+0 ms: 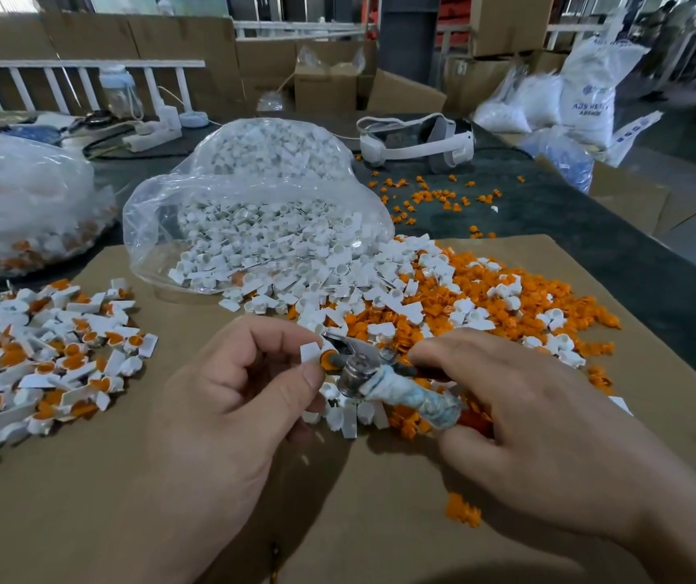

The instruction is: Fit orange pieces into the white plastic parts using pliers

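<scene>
My left hand (228, 398) pinches a white plastic part (309, 354) with an orange piece (331, 358) at its right end. My right hand (548, 423) grips the taped handles of the pliers (384, 383), whose metal jaws sit against the orange piece. Behind the hands, loose orange pieces (518, 297) and white parts (329, 288) lie mixed on the cardboard sheet (169, 478). On the left lies a pile of white parts with orange pieces in them (43, 356).
A clear bag of white parts (253, 221) spills open at the centre. A second bag (22, 204) sits at far left. A white headset (417, 141) lies at the back, with scattered orange pieces (434, 200) near it. Cardboard boxes and sacks stand beyond.
</scene>
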{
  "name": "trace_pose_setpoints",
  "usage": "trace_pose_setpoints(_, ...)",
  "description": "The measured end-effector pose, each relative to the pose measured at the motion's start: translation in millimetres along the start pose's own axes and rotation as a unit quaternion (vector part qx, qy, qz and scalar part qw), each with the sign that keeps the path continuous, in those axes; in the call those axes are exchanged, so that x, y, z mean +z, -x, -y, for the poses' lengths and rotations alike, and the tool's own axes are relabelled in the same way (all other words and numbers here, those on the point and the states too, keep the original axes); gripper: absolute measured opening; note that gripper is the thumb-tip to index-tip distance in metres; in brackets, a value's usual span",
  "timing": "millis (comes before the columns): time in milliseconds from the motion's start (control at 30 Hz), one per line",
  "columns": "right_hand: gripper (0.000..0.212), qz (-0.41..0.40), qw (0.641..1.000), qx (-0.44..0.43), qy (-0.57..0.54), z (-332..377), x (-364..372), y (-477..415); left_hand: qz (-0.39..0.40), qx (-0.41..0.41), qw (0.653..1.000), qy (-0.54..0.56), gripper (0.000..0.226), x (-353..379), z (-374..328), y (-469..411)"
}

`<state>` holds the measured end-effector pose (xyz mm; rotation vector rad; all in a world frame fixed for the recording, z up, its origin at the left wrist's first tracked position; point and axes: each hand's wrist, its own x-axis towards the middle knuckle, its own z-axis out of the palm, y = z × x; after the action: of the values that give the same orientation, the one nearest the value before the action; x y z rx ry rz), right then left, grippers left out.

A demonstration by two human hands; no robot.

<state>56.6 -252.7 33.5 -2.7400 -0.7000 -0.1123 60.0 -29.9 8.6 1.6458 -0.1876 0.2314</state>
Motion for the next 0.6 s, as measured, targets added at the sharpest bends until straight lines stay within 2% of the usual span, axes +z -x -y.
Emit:
trace_pose_setpoints(100, 0.046, 0.006, 1.000, 0.000, -0.003, 1.1, -0.5, 0.0, 0.010, 0.006, 1.000, -0.003, 0.012, -1.7, 2.0, -1.3)
trace_pose_setpoints(267, 0.040, 0.008, 1.000, 0.006, 0.023, 6.6, -1.6, -0.1, 0.016, 0.005, 1.000, 0.020, 0.013, -1.4, -2.0, -2.3)
trace_pose_setpoints(500, 0.047, -0.006, 0.998, 0.021, 0.066, 7.3, 1.7, -3.2, 0.036, 0.017, 0.998, 0.051, 0.013, -0.2, -2.7, 0.8)
trace_pose_setpoints(600, 0.043, -0.012, 0.997, 0.031, 0.068, 8.6, 2.9, -2.1, 0.034, 0.014, 0.997, 0.074, 0.015, 1.0, 0.2, 0.4)
